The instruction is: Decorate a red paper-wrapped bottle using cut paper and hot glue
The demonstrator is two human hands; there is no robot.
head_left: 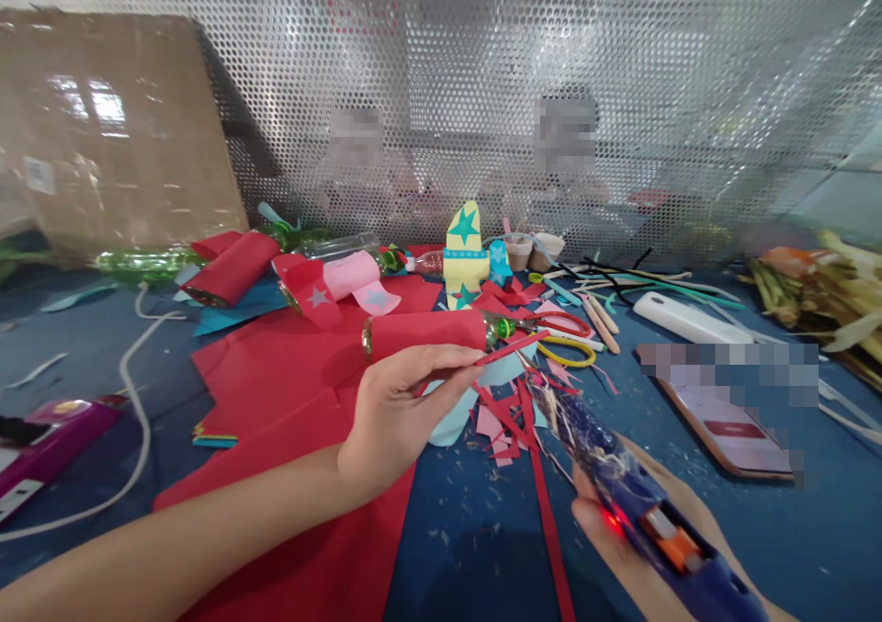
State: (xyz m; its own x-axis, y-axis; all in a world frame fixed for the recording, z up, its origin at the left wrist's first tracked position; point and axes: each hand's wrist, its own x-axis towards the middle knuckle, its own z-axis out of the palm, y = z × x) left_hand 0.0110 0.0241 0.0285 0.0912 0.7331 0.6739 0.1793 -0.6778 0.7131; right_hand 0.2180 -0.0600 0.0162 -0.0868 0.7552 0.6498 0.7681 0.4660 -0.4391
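Between its thumb and fingers, my left hand (406,411) pinches a narrow red paper piece (514,347), held edge-on. My right hand (634,521) is wrapped round a dark blue hot glue gun (613,466) with a lit red light and strands of dried glue on its front. The gun's nozzle is close to the red piece; whether they touch I cannot tell. Just behind my left hand lies a plastic bottle wrapped in red paper (427,330). Beyond the nozzle rest scissors with red and yellow handles (571,354). Paper scraps (492,424) lie below the nozzle.
Large red paper sheets (276,457) cover the left middle. A purple power strip (62,434) with a white cord sits at left, a phone (730,420) at right. Decorated bottles (469,259) line the back, before a perforated metal panel (447,80) and a cardboard box (117,135).
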